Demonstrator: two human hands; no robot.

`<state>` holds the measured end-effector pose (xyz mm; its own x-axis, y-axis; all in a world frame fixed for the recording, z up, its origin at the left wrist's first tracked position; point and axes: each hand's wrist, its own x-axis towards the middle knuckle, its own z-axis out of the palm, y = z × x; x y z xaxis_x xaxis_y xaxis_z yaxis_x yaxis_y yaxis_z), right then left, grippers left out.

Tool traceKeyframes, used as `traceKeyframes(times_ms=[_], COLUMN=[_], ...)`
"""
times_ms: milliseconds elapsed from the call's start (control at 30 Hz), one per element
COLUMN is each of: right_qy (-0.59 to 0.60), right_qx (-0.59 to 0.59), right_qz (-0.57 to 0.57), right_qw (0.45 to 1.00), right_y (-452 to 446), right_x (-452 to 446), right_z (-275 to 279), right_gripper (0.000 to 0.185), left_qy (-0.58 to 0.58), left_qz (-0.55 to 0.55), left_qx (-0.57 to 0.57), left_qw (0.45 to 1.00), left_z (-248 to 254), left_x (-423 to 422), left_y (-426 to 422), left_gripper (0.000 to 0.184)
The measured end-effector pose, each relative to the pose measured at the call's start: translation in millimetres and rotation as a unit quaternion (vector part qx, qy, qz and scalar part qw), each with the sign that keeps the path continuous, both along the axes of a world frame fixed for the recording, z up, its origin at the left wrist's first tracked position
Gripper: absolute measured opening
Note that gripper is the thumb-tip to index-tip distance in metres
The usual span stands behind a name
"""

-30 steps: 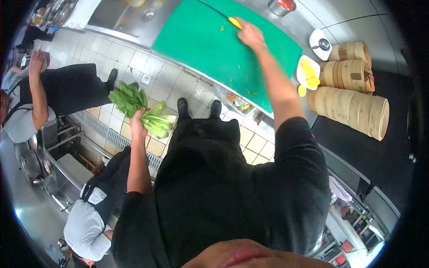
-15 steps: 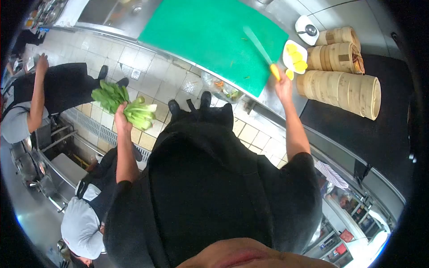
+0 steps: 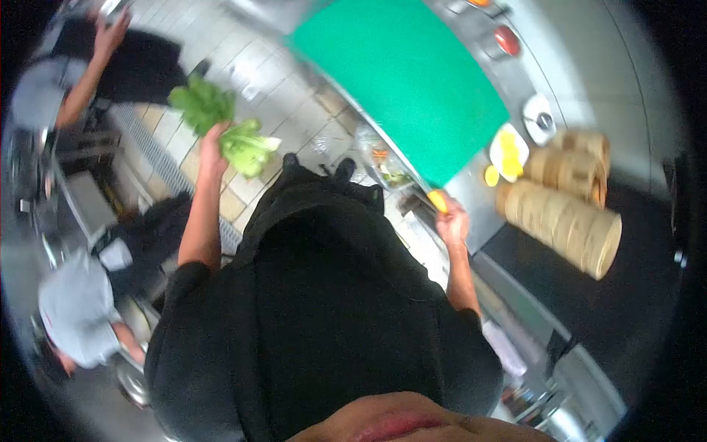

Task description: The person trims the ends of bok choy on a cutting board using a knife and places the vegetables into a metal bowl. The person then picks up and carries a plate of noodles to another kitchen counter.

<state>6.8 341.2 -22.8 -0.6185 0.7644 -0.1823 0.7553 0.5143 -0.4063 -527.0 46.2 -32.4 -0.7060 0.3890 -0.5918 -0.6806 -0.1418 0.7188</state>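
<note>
My left hand (image 3: 212, 151) is closed around the middle of a bunch of leafy greens (image 3: 249, 151), dark leaves on one side and pale stems on the other, held out over the tiled floor. My right hand (image 3: 454, 222) grips the yellow handle of a knife (image 3: 437, 200) beside the near corner of a large green cutting board (image 3: 405, 81). The knife's blade cannot be made out. Close to that hand, a white plate (image 3: 496, 151) holds yellow slices, and another yellow slice (image 3: 492, 175) lies by it on the metal counter.
Stacked bamboo steamers (image 3: 560, 228) stand on the dark surface at right, near a white device (image 3: 541, 121). A container of vegetable scraps (image 3: 387, 166) sits below the board's edge. Two co-workers in grey shirts (image 3: 77, 302) are at left. A red object (image 3: 507, 40) is at the back.
My view has turned. My right hand has drawn back with the knife from over the board to its near corner. My left hand still holds the greens. Both co-workers have shifted in view.
</note>
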Motion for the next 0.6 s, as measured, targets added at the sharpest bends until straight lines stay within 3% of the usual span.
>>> traceKeyframes(times_ms=[67, 100, 133, 167, 233, 300, 367, 433, 533, 600], right_qy=[0.079, 0.142, 0.131, 0.079, 0.061, -0.034, 0.021, 0.022, 0.123, 0.216], right_qx=[-0.014, 0.042, 0.084, 0.138, 0.163, 0.160, 0.173, 0.187, 0.208, 0.109], right_qz=[-0.117, -0.114, -0.073, -0.071, -0.060, -0.044, 0.025, -0.010, 0.000, 0.060], right_qw=[0.990, 0.982, 0.985, 0.985, 0.983, 0.986, 0.984, 0.982, 0.970, 0.968], right_y=[24, 45, 52, 71, 96, 103, 99, 86, 52, 22], right_x=[-30, -33, -59, -60, -69, -82, -83, -94, -153, -209], right_z=[12, -6, 23, 12, -5, -8, -14, -11, 2, 3], right_gripper=[0.050, 0.053, 0.057, 0.059, 0.058, 0.055, 0.052, 0.048, 0.042, 0.034], left_qy=[-0.001, -0.001, -0.001, -0.003, -0.015, 0.004, 0.027, 0.005, 0.060, 0.092], left_qz=[0.020, 0.024, 0.042, 0.057, 0.081, 0.106, 0.131, 0.176, 0.183, 0.161], left_qx=[0.029, 0.046, 0.048, 0.051, 0.074, 0.074, 0.093, 0.104, 0.082, 0.060], left_qw=[0.999, 0.999, 0.998, 0.997, 0.994, 0.992, 0.987, 0.979, 0.978, 0.981], left_z=[-12, -20, -13, -3, 4, 23, 2, 17, 36, 46], left_x=[0, 2, 9, 15, 26, 32, 33, 39, 30, 23], left_y=[-5, -13, -12, -10, -21, -30, -60, -80, -109, -132], left_gripper=[0.023, 0.026, 0.027, 0.027, 0.028, 0.030, 0.034, 0.031, 0.030, 0.032])
